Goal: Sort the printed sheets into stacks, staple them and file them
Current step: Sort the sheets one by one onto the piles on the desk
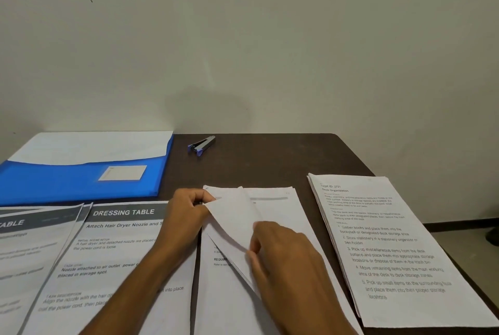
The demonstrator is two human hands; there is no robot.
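Between both hands: folded sheet (232,224) | left grip (186,213) pinches top corner | right grip (280,251) pinches lower edge

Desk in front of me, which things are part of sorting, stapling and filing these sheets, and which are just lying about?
Part of the job:
- middle stack, its top sheets being lifted by the left hand and right hand
- Dressing Table stack
- far-left stack
- Desk Organization stack
- stapler
- blue folder

Just lying about:
- nothing on the desk
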